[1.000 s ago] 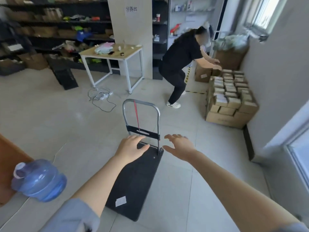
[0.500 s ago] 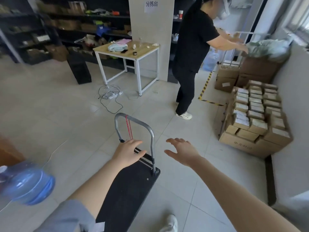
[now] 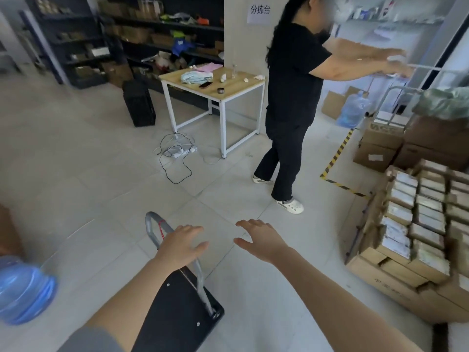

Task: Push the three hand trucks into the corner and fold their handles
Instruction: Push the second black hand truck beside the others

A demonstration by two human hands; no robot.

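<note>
Head view: near left, the black flat-deck hand truck (image 3: pixel 177 313) stands on open tiled floor (image 3: pixel 76 161) with its grey tubular handle (image 3: pixel 151 228) upright, so I judge it neither cornered nor folded, and the other two are not plainly seen. The left hand (image 3: pixel 181 243) spreads over the handle's top, fingers straight, gripping nothing; the right hand (image 3: pixel 261 240) hovers just beside, fingers released.

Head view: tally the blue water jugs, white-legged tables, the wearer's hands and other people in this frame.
Blue water jugs: 2, near left, far right
White-legged table: 1
Wearer's hands: 2, left hand, right hand
Other person: 1
Total: 6
</note>
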